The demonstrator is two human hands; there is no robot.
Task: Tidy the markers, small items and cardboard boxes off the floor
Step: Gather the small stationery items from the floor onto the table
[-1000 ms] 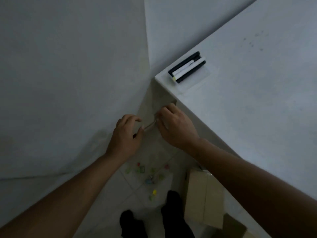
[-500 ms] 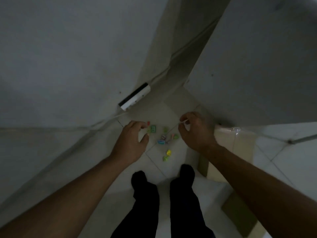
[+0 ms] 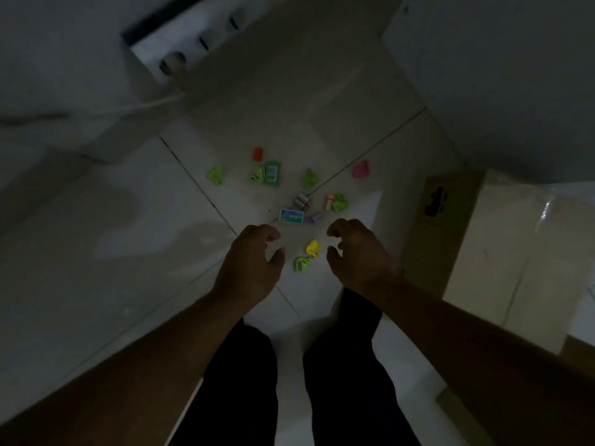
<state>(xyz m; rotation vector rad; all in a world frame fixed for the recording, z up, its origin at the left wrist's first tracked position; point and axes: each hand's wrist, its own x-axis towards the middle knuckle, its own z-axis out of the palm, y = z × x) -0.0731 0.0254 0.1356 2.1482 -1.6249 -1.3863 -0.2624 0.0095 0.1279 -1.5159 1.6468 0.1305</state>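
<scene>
Nearest the camera stand the person's legs in dark trousers (image 3: 241,381) on a pale tiled floor (image 3: 135,246), with both forearms reaching forward over them. The left hand (image 3: 254,262) and the right hand (image 3: 357,252) hang side by side, fingers loosely curled and nothing held in either. How high they are above the tiles cannot be told. In the gap between the thumbs lie a yellow piece (image 3: 313,247) and, just beside it at seven o'clock, a lime-green piece (image 3: 302,263). The yellow one sits closer to the right thumb and the green one roughly midway, so either hand could take them. Both are too small and crumpled to show a long axis. At twelve o'clock from the hands lies a small blue-and-white box (image 3: 291,216), its long side running nine to three, with purple rolls (image 3: 314,217) touching its right end. Farther on the scatter spreads out — a green packet (image 3: 272,173), an orange bit (image 3: 257,154) and a pink piece (image 3: 360,169) out at one o'clock. A cardboard box (image 3: 441,226) stands at three o'clock of the right hand, well apart from the left. Farthest off, at eleven o'clock, a white power strip (image 3: 183,37) sits by the wall. No marker can be made out — the small items look like the job in hand.
</scene>
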